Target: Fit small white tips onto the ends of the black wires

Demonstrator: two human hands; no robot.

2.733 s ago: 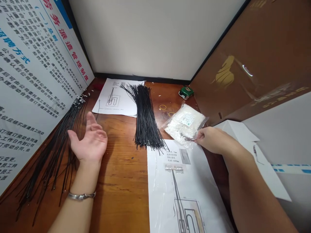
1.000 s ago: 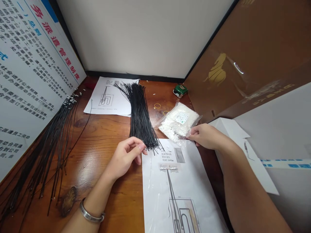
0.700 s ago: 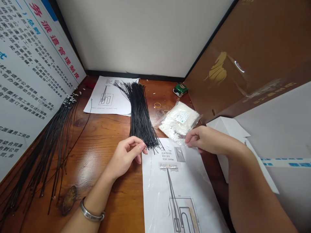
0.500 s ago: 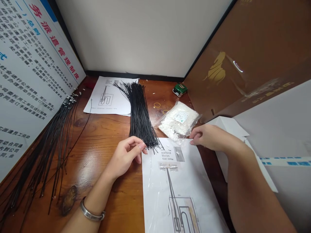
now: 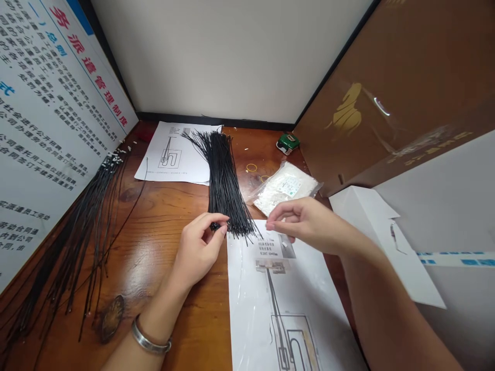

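Observation:
My left hand (image 5: pixel 201 247) is closed in a pinch at the near ends of a thick bundle of black wires (image 5: pixel 228 185). Whatever lies between its thumb and forefinger is too small to make out. Just to the right, my right hand (image 5: pixel 305 224) hovers over the top of a printed drawing sheet (image 5: pixel 251 299), thumb and forefinger together. Anything in that pinch is also too small to name. A gap separates the two hands. Behind my right hand lies a clear plastic bag of small white parts (image 5: pixel 288 185), partly covered by it.
More black wires with white ends (image 5: pixel 88 206) spread along the left board. Another drawing sheet (image 5: pixel 154 165) lies under the bundle's far end. A green tape measure (image 5: pixel 288 142) and a yellow rubber band (image 5: pixel 251 167) sit at the back. A brown box (image 5: pixel 406 77) and white carton (image 5: pixel 367 211) border the right.
My right hand has moved left from the near edge of the plastic bag to above the drawing sheet, closer to my left hand. My left hand has shifted only slightly.

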